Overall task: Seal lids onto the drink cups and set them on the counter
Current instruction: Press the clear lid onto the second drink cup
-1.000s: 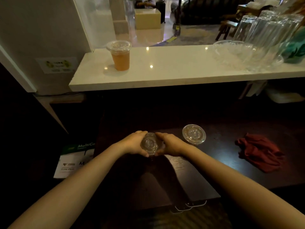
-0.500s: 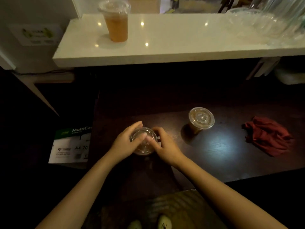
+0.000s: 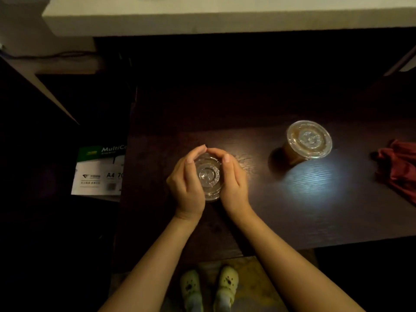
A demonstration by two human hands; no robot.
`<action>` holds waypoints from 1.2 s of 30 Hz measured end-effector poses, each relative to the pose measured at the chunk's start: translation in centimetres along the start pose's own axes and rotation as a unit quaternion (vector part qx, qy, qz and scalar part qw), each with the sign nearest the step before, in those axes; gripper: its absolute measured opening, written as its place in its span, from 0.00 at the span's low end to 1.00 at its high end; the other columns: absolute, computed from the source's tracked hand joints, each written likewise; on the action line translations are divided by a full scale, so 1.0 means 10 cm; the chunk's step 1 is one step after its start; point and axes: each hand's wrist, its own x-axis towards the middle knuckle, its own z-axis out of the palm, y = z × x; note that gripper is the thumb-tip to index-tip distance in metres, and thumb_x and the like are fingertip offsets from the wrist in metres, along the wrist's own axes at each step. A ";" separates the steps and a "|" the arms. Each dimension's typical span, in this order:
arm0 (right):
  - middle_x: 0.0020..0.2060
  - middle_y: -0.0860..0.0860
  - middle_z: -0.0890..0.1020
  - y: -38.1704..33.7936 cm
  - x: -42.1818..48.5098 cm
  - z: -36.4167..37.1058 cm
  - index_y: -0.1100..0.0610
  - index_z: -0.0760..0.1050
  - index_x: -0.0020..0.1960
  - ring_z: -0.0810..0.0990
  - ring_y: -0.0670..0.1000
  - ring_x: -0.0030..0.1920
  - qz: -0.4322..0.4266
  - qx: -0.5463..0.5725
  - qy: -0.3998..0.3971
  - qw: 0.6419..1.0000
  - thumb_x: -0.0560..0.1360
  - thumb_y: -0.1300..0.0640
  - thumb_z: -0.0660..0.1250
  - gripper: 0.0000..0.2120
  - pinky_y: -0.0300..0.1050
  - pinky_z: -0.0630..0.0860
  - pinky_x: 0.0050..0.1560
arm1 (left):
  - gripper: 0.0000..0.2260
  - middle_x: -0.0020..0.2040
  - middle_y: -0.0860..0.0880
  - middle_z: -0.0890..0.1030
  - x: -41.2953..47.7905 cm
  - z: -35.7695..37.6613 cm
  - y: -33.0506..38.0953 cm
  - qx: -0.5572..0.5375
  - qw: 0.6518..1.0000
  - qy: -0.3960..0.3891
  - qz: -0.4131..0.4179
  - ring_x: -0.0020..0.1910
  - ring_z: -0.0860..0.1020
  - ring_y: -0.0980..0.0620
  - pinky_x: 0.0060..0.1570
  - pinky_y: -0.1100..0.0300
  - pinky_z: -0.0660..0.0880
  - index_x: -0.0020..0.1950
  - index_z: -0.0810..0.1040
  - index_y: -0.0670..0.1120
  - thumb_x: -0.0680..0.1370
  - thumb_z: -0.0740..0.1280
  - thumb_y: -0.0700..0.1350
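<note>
Dim light, looking steeply down on a dark wood table (image 3: 292,217). Both hands are curled round one clear plastic cup (image 3: 208,176) standing near the table's left end. The left hand (image 3: 186,183) cups its left side, fingers bent round the far rim, thumb laid along the edge of the clear lid (image 3: 209,175). The right hand (image 3: 233,183) mirrors it on the right side, fingers wrapped round the far rim so that the fingertips of the two hands nearly meet beyond the cup, thumb resting on the lid's right edge. Neither hand is spread flat; both are half closed and pressed in against the cup and lid. Whether the lid is fully snapped down cannot be told from this angle. Count: two lidded cups on the table. The second cup (image 3: 304,143), holding amber drink under its own clear lid, stands well apart to the right and slightly farther off, untouched, with a bright patch of light on the wood just near of it. One red cloth (image 3: 398,167) lies crumpled at the right edge. The white counter (image 3: 202,21) runs along the far side. One box of A4 paper (image 3: 101,172) sits low at left. Two pale shoes (image 3: 209,287) show at the near edge.
</note>
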 end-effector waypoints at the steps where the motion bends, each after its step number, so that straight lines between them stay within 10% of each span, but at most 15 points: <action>1: 0.53 0.53 0.82 0.01 0.00 0.01 0.53 0.78 0.57 0.81 0.52 0.55 -0.004 0.010 0.002 1.000 0.81 0.51 0.51 0.18 0.54 0.78 0.55 | 0.18 0.51 0.44 0.82 0.00 0.00 -0.01 0.004 1.000 -0.001 0.005 0.53 0.80 0.50 0.53 0.45 0.77 0.55 0.79 0.43 0.79 0.50 0.45; 8: 0.50 0.45 0.83 0.01 -0.01 0.03 0.46 0.78 0.55 0.81 0.48 0.53 -0.014 0.044 0.012 0.999 0.81 0.52 0.50 0.17 0.40 0.76 0.52 | 0.19 0.51 0.44 0.82 0.00 0.00 -0.02 0.012 1.000 0.001 0.022 0.52 0.81 0.49 0.52 0.46 0.77 0.54 0.80 0.40 0.78 0.50 0.44; 18: 0.58 0.49 0.79 -0.11 -0.15 -0.02 0.48 0.73 0.62 0.77 0.49 0.61 0.025 -0.024 0.013 0.999 0.81 0.48 0.48 0.19 0.57 0.73 0.62 | 0.17 0.55 0.46 0.81 0.10 -0.07 0.00 -0.019 0.995 -0.086 -0.038 0.56 0.79 0.55 0.58 0.54 0.75 0.59 0.77 0.43 0.80 0.51 0.43; 25: 0.65 0.28 0.63 -0.12 -0.71 -0.11 0.44 0.57 0.72 0.60 0.31 0.68 0.042 -0.120 0.007 0.992 0.81 0.49 0.48 0.20 0.22 0.56 0.63 | 0.18 0.50 0.46 0.81 0.46 -0.20 -0.12 0.018 0.992 -0.113 -0.045 0.52 0.80 0.53 0.51 0.62 0.76 0.58 0.76 0.45 0.82 0.48 0.47; 36: 0.60 0.46 0.76 -0.30 -0.16 -0.19 0.45 0.73 0.63 0.70 0.39 0.63 0.083 -0.083 -0.013 0.993 0.79 0.44 0.46 0.22 0.29 0.64 0.62 | 0.18 0.47 0.50 0.82 0.43 -0.33 0.07 -0.025 0.992 -0.055 -0.109 0.48 0.81 0.56 0.49 0.64 0.77 0.56 0.77 0.45 0.82 0.49 0.50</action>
